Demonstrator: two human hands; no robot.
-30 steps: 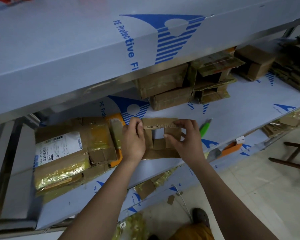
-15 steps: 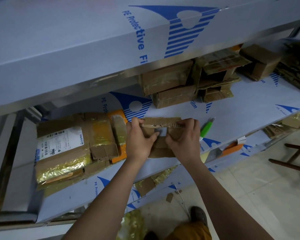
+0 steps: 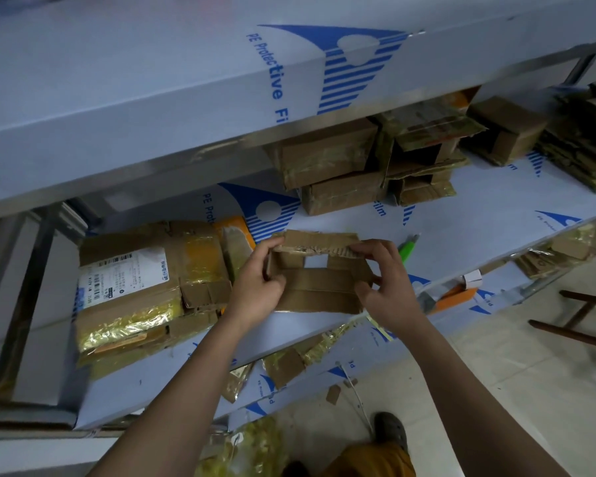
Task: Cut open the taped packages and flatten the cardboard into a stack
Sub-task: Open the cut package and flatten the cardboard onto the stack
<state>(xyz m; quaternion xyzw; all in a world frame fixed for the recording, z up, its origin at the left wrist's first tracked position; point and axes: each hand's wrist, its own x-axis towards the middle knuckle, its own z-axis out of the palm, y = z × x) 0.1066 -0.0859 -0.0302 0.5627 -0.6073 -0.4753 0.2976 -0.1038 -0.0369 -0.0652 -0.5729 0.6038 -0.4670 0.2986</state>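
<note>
Gripped at both ends by the left hand [image 3: 255, 287] and right hand [image 3: 384, 287], an opened box [image 3: 319, 287] is best pressed evenly flat on the shelf [image 3: 461, 222].

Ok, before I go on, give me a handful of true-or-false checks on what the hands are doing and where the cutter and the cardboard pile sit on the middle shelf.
1. Both the left hand and the right hand hold the opened small box. True.
2. The green cutter is in the right hand. False: it lies on the shelf just beyond that hand.
3. The flattened stack with the white label lies to the left of the left hand. True.
4. The small box already rests on top of that stack. False: it is held over bare shelf beside it.
5. More boxes sit at the back of the shelf. True.
</note>
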